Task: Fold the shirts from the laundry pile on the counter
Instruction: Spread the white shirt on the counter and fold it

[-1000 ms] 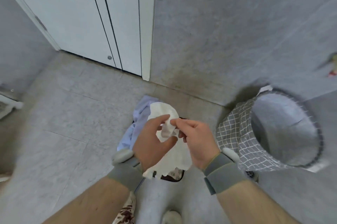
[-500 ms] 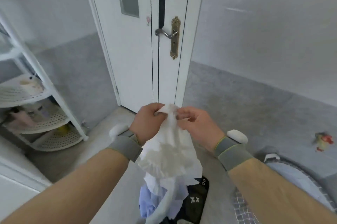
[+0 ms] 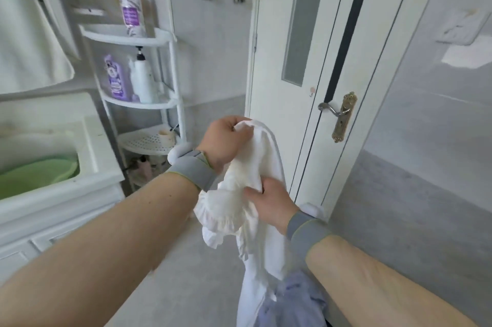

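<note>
the left hand (image 3: 222,141) is raised in front of the body, fingers curled over the top edge of a white shirt (image 3: 255,193) and gripping it. the right hand (image 3: 271,203) is lower and slightly to the right of the left hand, thumb and fingers pinching a bunched fold of the same shirt. the two hands are apart, one above the other, both clamped on the fabric. each wrist carries a grey wristband (image 3: 191,168).

the white shirt hangs from the left hand, passes through the right hand, and drops below both forearms toward the bottom edge of the view. a ruffled section of it bulges out to the left of the right hand. a light blue garment (image 3: 292,302) lies below the right forearm, touching the hanging white fabric.

behind the hands stands a white door (image 3: 300,47) with a frosted panel and a brass-plated handle (image 3: 336,113), up and to the right of the left hand. to the left of the left hand is a white tiered corner shelf (image 3: 149,105) holding a purple-labelled pump bottle (image 3: 130,4), a purple pouch (image 3: 115,79) and a white pump bottle (image 3: 143,79). further left, beyond the left forearm, a white counter (image 3: 66,193) holds a basin with a green tub (image 3: 37,175) in it. a white towel (image 3: 26,42) hangs above that counter.
</note>
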### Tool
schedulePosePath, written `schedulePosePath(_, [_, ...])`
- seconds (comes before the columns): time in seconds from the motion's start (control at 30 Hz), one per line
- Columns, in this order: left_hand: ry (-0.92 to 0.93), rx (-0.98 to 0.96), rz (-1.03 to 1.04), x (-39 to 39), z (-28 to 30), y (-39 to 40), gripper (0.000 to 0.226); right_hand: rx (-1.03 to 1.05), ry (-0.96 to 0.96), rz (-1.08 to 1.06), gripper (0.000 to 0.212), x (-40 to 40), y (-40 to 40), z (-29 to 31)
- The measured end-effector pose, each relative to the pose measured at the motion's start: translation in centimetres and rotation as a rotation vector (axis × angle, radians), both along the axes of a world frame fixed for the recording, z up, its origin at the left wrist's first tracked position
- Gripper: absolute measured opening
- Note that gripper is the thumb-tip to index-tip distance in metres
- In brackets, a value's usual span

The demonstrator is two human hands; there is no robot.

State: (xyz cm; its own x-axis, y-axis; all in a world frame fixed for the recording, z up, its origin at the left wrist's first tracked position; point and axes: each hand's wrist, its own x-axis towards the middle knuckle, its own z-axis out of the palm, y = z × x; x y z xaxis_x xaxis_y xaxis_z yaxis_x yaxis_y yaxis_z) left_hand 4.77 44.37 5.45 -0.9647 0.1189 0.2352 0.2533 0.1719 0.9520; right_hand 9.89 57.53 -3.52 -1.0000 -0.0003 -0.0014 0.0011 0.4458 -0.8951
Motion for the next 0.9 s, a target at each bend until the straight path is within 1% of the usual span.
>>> schedulePosePath(0.07, [-0.021, -0.034, 0.037, -0.6, 0.0, -4.3, 0.015, -0.179, -0.039, 0.027, 0.014, -1.3, -2.9, 1.4])
schedulePosePath(0.17, [-0.079, -0.076, 0.161, -0.7, -1.4, -12.4, 0.025, -0.418, -0.094, 0.017, 0.019, -3.9, -7.5, 3.8])
schedulePosePath(0.23, [-0.096, -0.144, 0.192, 0.2, -3.0, -17.5, 0.022, -0.573, -0.138, 0.015, 0.014, -5.5, -10.9, 5.2])
schedulePosePath(0.27, [-0.118, -0.151, 0.177, 0.9, -3.7, -19.6, 0.025, -0.625, -0.164, 0.01, 0.012, -6.3, -12.9, 5.7])
schedulePosePath(0.37, [-0.234, -0.017, 0.11, 3.6, -5.7, -26.2, 0.049, -0.671, -0.239, 0.036, 0.013, -8.2, -20.7, 6.6])
schedulePosePath(0.43, [-0.295, -0.001, 0.147, 4.6, -6.8, -29.3, 0.064, -0.686, -0.279, 0.073, 0.019, -8.9, -25.3, 6.6])
schedulePosePath(0.47, [-0.324, -0.012, 0.23, 4.8, -7.4, -30.4, 0.074, -0.694, -0.303, 0.08, 0.024, -9.3, -27.3, 6.3])
schedulePosePath(0.53, [-0.361, -0.099, 0.49, 5.1, -8.1, -32.1, 0.094, -0.686, -0.332, 0.048, 0.029, -9.8, -30.5, 5.9])
schedulePosePath(0.57, [-0.342, -0.179, 0.649, 5.5, -8.6, -33.9, 0.096, -0.677, -0.362, 0.052, 0.028, -10.0, -33.1, 5.4])
schedulePosePath(0.6, [-0.267, -0.302, 0.803, 5.9, -8.8, -35.1, 0.09, -0.68, -0.401, 0.051, 0.028, -10.1, -34.9, 5.1])
schedulePosePath(0.63, [-0.138, -0.445, 0.932, 6.2, -9.1, -36.3, 0.078, -0.677, -0.43, 0.047, 0.028, -10.2, -36.4, 4.8])
schedulePosePath(0.67, [0.006, -0.549, 1.005, 6.4, -9.1, -37.3, 0.06, -0.673, -0.454, 0.05, 0.029, -10.3, -37.5, 4.6])
schedulePosePath(0.7, [0.077, -0.595, 1.013, 6.4, -9.0, -38.5, 0.038, -0.678, -0.47, 0.057, 0.03, -10.4, -38.7, 4.5])
schedulePosePath(0.73, [0.041, -0.598, 0.975, 6.7, -9.0, -40.3, 0.02, -0.684, -0.491, 0.055, 0.03, -10.4, -40.5, 4.4])
schedulePosePath(0.77, [-0.065, -0.593, 0.92, 6.7, -8.8, -41.4, 0.015, -0.716, -0.523, 0.05, 0.03, -10.2, -41.7, 4.4])
schedulePosePath(0.8, [-0.2, -0.591, 0.853, 6.5, -8.9, -42.3, 0.019, -0.761, -0.565, 0.063, 0.033, -10.1, -42.8, 4.5])
schedulePosePath(0.83, [-0.319, -0.542, 0.772, 6.2, -9.0, -43.4, 0.028, -0.803, -0.617, 0.107, 0.037, -9.8, -44.0, 4.5])
schedulePosePath(0.87, [-0.415, -0.402, 0.682, 5.9, -9.0, -44.3, 0.038, -0.833, -0.66, 0.155, 0.039, -9.5, -45.1, 4.7])
schedulePosePath(0.9, [-0.486, -0.201, 0.601, 5.8, -8.8, -45.0, 0.045, -0.858, -0.687, 0.192, 0.038, -9.2, -46.0, 4.6])
